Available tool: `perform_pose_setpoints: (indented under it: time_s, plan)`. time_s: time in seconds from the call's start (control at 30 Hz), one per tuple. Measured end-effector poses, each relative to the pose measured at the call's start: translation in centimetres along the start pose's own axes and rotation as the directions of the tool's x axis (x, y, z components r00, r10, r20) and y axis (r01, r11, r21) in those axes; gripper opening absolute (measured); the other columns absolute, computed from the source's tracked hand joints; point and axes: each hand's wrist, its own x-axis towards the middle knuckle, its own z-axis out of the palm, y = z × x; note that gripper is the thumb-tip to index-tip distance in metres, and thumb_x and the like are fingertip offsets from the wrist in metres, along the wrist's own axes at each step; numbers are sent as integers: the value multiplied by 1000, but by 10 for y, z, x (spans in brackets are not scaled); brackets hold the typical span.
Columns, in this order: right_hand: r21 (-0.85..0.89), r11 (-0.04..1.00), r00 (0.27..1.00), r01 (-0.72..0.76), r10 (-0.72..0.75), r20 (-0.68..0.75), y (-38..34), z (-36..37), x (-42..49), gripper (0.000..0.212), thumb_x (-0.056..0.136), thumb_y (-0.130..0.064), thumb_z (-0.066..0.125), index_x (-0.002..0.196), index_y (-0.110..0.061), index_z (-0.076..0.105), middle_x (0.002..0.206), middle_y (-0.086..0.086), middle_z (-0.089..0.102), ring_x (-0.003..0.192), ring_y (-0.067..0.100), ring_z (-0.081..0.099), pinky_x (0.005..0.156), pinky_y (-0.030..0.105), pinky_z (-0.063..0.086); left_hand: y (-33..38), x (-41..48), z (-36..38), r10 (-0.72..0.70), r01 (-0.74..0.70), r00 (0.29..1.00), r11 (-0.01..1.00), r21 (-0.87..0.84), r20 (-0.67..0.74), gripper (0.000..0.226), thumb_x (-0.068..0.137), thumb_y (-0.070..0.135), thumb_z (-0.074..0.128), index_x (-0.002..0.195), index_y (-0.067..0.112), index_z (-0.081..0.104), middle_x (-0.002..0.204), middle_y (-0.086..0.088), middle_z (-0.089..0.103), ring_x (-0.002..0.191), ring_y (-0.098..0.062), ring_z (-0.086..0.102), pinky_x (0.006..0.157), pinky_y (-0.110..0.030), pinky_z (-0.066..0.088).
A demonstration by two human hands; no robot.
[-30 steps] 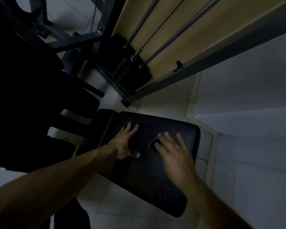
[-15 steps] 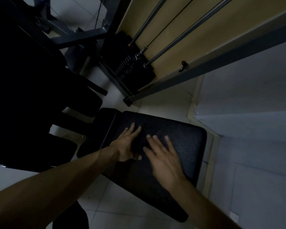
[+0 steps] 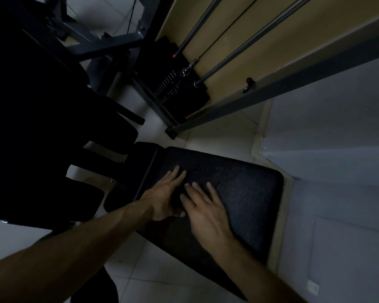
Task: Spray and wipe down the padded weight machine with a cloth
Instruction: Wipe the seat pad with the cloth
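Pad (image 3: 249, 204) under left hand (image 3: 164, 197), right hand (image 3: 206, 213) (flat)

No word, brand or number is coming through to me in this dim gym corner. The weight stack (image 3: 173, 88) is showing rows of pale marks down its dark face, but they are blurring into dots too small and faint for me to read as figures. Well below and to the right of the weight stack, a small white wall plate (image 3: 313, 287) is showing no lettering I can make out.
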Motion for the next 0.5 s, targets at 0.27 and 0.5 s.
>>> perform_pose_setpoints:
  time_s: [0.27, 0.5]
  plan:
    - [-31, 905, 887, -424, 408, -216, 57, -20, 56, 54, 85, 6, 61, 139, 4, 58, 149, 27, 51, 143, 43, 44, 119, 59, 35, -7, -6, 1, 8, -8, 1000, 1000, -3, -17, 128, 74, 54, 85, 162, 37, -6, 167, 13, -23, 156, -11, -11, 127, -35, 8]
    - [45, 996, 997, 80, -80, -1, -24, 25, 14, 47, 80, -5, 66, 127, -2, 70, 140, 21, 62, 135, 35, 56, 116, 51, 41, -42, 6, -22, -223, 223, 975, 974, 28, -15, 138, 65, 59, 89, 164, 25, -1, 170, -1, -13, 157, -28, 5, 126, -44, 20]
